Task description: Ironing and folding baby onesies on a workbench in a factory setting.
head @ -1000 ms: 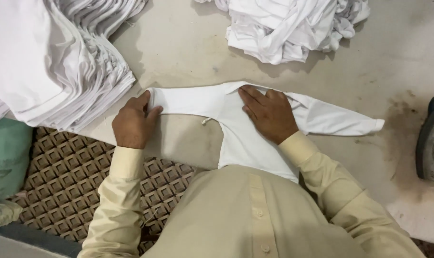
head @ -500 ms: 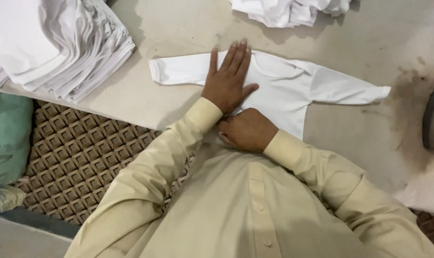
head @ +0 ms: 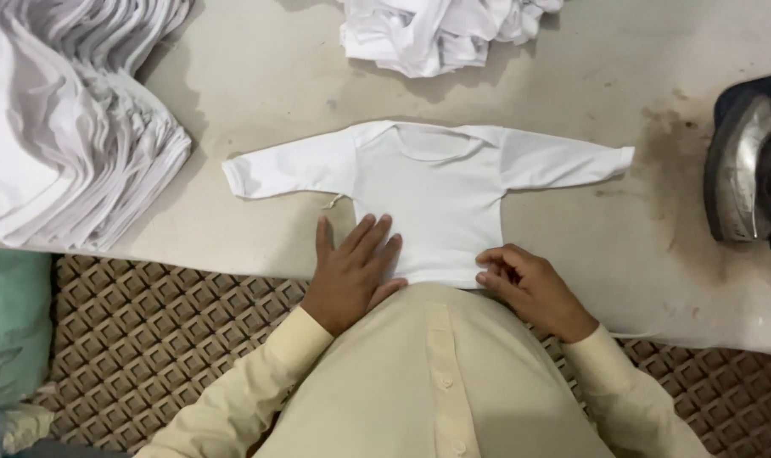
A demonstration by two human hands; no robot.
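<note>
1. A small white long-sleeved baby shirt [head: 432, 199] lies flat and face up on the worn beige table [head: 258, 93], near the table's front edge.
2. Shirt orientation: the neckline points away from the person and the hem points toward them. With both sleeves spread, the long axis runs left to right, parallel to the front edge of the table.
3. The shirt's left sleeve tilts slightly downward toward its cuff; the right sleeve extends almost level. A short thread or tie end hangs just below the left armpit; the view does not show which.
4. The left hand [head: 351, 271] lies flat and released, palm down, fingers spread, at the shirt's lower left corner. Its fingertips rest on the fabric; nothing is gripped.
5. The right hand [head: 529, 284] is at the shirt's lower right corner, fingers curled and pinching the hem edge against the table.
6. A tall stack of folded white garments [head: 71, 136] stands well to the left of the shirt.
7. A loose pile of crumpled white garments [head: 428, 34] lies beyond the shirt's neckline, apart from it.
8. A clothes iron [head: 746, 170], soleplate turned toward the shirt, sits to the right of the shirt, beyond the right cuff. A brown scorch stain [head: 670, 140] marks the table between cuff and iron.
9. A brown lattice floor mat [head: 148, 331] lies below the table edge, nearer the person than the shirt.
</note>
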